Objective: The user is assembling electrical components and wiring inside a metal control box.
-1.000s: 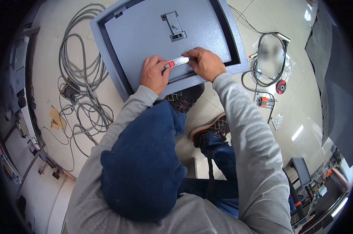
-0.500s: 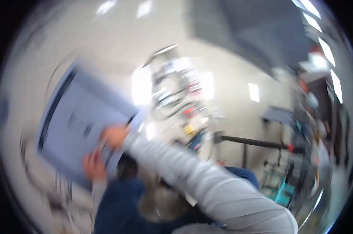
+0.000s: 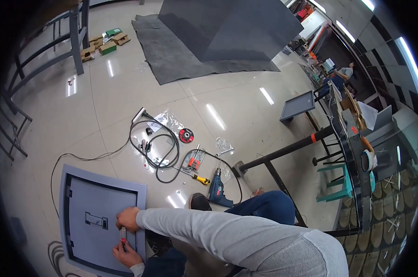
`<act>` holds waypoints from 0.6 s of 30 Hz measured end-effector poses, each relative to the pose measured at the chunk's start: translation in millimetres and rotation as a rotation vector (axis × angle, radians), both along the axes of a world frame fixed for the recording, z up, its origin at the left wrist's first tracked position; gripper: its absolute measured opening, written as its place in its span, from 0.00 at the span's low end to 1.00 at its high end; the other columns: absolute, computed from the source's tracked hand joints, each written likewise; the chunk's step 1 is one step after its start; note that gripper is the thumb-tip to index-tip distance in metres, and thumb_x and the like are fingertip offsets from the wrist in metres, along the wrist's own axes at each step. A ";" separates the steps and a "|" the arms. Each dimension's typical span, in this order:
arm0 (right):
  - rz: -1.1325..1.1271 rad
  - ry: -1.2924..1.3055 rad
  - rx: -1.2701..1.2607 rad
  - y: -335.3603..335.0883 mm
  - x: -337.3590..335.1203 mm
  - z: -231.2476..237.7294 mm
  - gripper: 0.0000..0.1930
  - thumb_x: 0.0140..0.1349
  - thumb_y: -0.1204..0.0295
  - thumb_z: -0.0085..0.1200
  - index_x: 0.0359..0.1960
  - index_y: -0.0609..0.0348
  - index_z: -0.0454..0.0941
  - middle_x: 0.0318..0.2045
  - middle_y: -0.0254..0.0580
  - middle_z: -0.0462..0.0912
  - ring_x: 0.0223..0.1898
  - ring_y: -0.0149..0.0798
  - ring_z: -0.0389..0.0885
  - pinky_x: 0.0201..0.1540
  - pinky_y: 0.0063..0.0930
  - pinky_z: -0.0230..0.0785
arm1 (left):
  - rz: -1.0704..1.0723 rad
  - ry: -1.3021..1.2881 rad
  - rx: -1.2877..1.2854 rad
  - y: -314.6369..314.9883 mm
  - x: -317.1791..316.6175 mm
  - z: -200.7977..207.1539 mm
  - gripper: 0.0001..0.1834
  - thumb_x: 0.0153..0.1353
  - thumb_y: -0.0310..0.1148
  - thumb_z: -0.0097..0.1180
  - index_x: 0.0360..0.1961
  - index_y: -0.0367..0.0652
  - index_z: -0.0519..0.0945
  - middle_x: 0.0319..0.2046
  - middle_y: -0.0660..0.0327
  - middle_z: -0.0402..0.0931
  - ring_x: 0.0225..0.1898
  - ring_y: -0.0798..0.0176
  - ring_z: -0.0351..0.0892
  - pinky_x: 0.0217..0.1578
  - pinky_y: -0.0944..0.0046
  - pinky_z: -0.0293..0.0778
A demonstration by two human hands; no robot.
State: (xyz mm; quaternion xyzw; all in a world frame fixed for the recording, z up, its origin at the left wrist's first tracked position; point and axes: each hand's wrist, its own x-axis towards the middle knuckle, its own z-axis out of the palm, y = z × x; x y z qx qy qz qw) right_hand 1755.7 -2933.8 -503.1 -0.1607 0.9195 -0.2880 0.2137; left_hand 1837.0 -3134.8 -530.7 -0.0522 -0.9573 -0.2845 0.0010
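Observation:
A grey metal cabinet (image 3: 142, 194) with a recessed door lies on the floor at the lower left. A rectangular latch (image 3: 96, 220) is set in the door. Between my hands, over the door's right side, is a small slim tool with grey and red parts (image 3: 123, 236); its exact kind I cannot make out. My left hand (image 3: 127, 255) pinches its lower, red end. Curled at the upper end, my right hand (image 3: 128, 219) has its fingers closed on the tool, their tips partly hidden.
A blue corded drill (image 3: 217, 190), a yellow-handled screwdriver (image 3: 201, 179), a red disc (image 3: 186, 135) and coiled black cable (image 3: 174, 157) lie on the floor beyond my right arm. A table's dark leg bar (image 3: 283, 152) runs at right. A large grey box-like form (image 3: 246, 32) stands on a mat.
My view has turned, so the cabinet and hands sit lower in the picture, and the blur has cleared. Both hands stay together over the door with the slim tool between them.

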 end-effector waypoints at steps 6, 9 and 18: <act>0.002 -0.035 -0.005 0.6 -1.4 -4.8 0.15 0.52 0.70 0.59 0.42 0.41 0.86 0.42 0.34 0.84 0.41 0.46 0.84 0.43 0.42 0.78 | -0.006 0.053 0.018 5.2 0.1 3.2 0.11 0.59 0.25 0.60 0.42 0.31 0.81 0.37 0.52 0.71 0.41 0.48 0.70 0.47 0.53 0.69; 0.007 -0.048 -0.009 0.3 -0.9 -4.6 0.15 0.53 0.70 0.58 0.43 0.41 0.86 0.43 0.34 0.84 0.41 0.47 0.83 0.43 0.42 0.78 | -0.020 0.047 0.035 3.2 0.1 2.9 0.11 0.59 0.24 0.59 0.42 0.31 0.81 0.37 0.51 0.70 0.41 0.48 0.70 0.47 0.53 0.69; -0.020 -0.068 -0.035 1.7 -1.2 -2.9 0.15 0.53 0.69 0.58 0.43 0.42 0.86 0.42 0.35 0.83 0.41 0.48 0.83 0.44 0.43 0.77 | -0.065 -0.057 0.033 -0.5 -4.7 -1.0 0.12 0.59 0.23 0.58 0.44 0.31 0.81 0.36 0.51 0.70 0.40 0.48 0.70 0.46 0.53 0.69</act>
